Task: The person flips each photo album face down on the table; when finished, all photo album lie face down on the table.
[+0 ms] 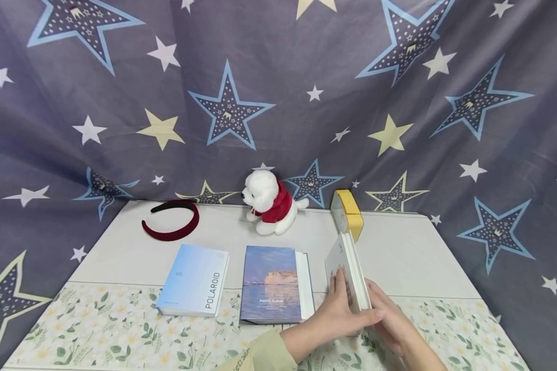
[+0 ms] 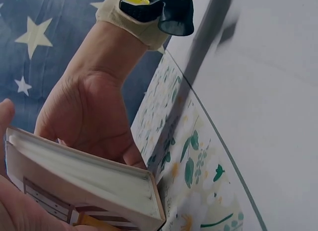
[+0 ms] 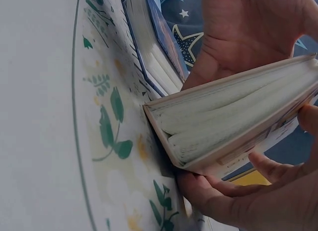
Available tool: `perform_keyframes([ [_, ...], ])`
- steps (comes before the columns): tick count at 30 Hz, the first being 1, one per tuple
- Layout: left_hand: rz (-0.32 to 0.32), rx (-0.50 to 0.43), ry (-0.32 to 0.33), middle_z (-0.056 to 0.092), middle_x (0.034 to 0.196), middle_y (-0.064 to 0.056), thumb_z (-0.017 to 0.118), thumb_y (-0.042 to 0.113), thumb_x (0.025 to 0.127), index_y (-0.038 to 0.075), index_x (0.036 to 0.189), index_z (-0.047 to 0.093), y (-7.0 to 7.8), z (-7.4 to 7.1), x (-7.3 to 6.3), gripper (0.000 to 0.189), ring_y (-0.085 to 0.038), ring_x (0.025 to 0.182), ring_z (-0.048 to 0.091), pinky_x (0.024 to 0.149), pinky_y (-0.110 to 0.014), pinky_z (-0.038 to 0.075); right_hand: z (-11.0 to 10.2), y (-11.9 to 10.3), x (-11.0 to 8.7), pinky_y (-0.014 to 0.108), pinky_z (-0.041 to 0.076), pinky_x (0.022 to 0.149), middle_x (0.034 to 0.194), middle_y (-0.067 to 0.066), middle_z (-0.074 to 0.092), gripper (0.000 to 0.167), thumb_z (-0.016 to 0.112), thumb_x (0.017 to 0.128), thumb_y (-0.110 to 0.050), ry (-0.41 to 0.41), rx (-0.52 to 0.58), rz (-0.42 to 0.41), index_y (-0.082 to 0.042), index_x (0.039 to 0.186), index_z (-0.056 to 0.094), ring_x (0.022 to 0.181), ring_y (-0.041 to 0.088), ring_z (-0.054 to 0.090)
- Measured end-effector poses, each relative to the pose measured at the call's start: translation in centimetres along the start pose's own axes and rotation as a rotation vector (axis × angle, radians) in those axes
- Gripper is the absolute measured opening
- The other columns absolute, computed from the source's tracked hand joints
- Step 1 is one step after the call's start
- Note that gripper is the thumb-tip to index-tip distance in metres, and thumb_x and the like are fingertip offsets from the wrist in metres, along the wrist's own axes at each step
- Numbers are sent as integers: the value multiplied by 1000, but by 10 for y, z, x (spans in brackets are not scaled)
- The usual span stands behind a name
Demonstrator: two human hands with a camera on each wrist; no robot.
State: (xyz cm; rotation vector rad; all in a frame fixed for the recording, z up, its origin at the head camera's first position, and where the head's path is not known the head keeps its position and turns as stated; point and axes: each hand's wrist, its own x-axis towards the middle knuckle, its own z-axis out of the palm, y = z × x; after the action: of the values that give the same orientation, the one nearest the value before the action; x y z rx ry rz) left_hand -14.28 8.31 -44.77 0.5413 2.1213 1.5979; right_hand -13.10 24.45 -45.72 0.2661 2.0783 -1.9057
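A white photo album [image 1: 345,263] stands tilted on one end on the floral cloth [image 1: 120,330], right of centre. My left hand [image 1: 336,306] holds it from the left, fingers lying up its cover. My right hand [image 1: 392,322] grips it from the right, near its base. In the right wrist view the right hand's fingers [image 3: 233,201] curl under the album [image 3: 223,121], whose thick white page block shows, and the left hand's palm [image 3: 243,37] lies behind it. The left wrist view shows the album [image 2: 89,184] between both hands, the right hand [image 2: 84,116] beyond it.
Two albums lie flat to the left: a dark blue one [image 1: 274,291] and a light blue one marked POLAROID [image 1: 195,286]. Farther back are a white plush dog in red [image 1: 271,203], a dark red headband [image 1: 171,221] and a yellow-and-white box [image 1: 348,214]. Star-patterned cloth [image 1: 278,93] hangs behind.
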Motion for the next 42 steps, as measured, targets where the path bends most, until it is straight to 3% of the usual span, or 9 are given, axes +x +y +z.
perform_keyframes([
  [4, 8, -59, 19, -5, 153, -39, 65, 59, 82, 1, 155, -6, 1, -1, -2, 117, -54, 140, 4, 101, -69, 29, 4, 1, 0, 63, 42, 96, 151, 25, 33, 68, 44, 97, -56, 24, -1, -1, -14, 150, 34, 132, 48, 39],
  [7, 13, -100, 50, -2, 155, -35, 67, 50, 81, 3, 155, -5, 3, 1, -4, 114, -50, 142, 7, 104, -65, 28, 5, 3, 0, 59, 46, 94, 149, 24, 37, 68, 49, 96, -54, 51, -12, 15, -14, 149, 36, 128, 43, 47],
  [11, 29, -142, 103, 2, 159, -25, 68, 40, 78, 8, 157, -4, 4, 3, -4, 111, -37, 144, 12, 110, -56, 25, 5, 7, 1, 59, 44, 97, 145, 22, 44, 67, 54, 95, -49, 74, -26, 15, -12, 149, 37, 122, 38, 54],
  [18, 101, -173, 182, 7, 161, -15, 67, 34, 83, 20, 158, -3, 4, 3, -5, 103, -28, 144, 17, 112, -50, 24, 3, 14, 4, 55, 47, 95, 146, 21, 45, 65, 55, 96, -47, 67, -29, -4, -11, 148, 39, 119, 34, 57],
  [22, 149, -168, 218, 10, 161, -8, 66, 30, 85, 26, 158, -3, 4, 3, -6, 101, -24, 143, 22, 111, -45, 28, 0, 15, 5, 61, 41, 98, 149, 25, 39, 76, 56, 96, -48, 63, -44, 13, -8, 153, 25, 126, 40, 50],
  [27, 223, -222, 240, 11, 162, -5, 66, 14, 87, 23, 158, -2, 5, 1, -9, 99, -22, 143, 24, 110, -36, 29, -4, 16, 4, 63, 35, 102, 148, 30, 36, 91, 58, 94, -49, 67, -73, 56, 4, 153, 13, 132, 44, 43],
  [32, 255, -298, 221, 8, 162, -2, 59, 0, 84, 18, 158, -2, 4, -1, -8, 97, -20, 144, 23, 109, -27, 29, -6, 17, 1, 55, 43, 99, 143, 25, 46, 82, 58, 95, -46, 57, -24, 52, 2, 150, 23, 125, 36, 53],
  [36, 248, -355, 190, 9, 161, -6, 54, -3, 84, 16, 157, -1, 2, -3, -7, 94, -22, 141, 31, 104, -23, 37, -10, 16, -2, 53, 42, 102, 146, 22, 43, 83, 60, 93, -45, 91, 23, 43, -2, 152, 22, 126, 31, 52],
  [42, 208, -323, 163, 6, 161, -14, 51, 0, 87, 3, 156, -1, 1, -6, -7, 86, -24, 143, 26, 106, -22, 33, -19, 14, -3, 43, 45, 101, 149, 20, 40, 81, 62, 94, -40, 120, 47, 27, -4, 154, 22, 125, 27, 54],
])
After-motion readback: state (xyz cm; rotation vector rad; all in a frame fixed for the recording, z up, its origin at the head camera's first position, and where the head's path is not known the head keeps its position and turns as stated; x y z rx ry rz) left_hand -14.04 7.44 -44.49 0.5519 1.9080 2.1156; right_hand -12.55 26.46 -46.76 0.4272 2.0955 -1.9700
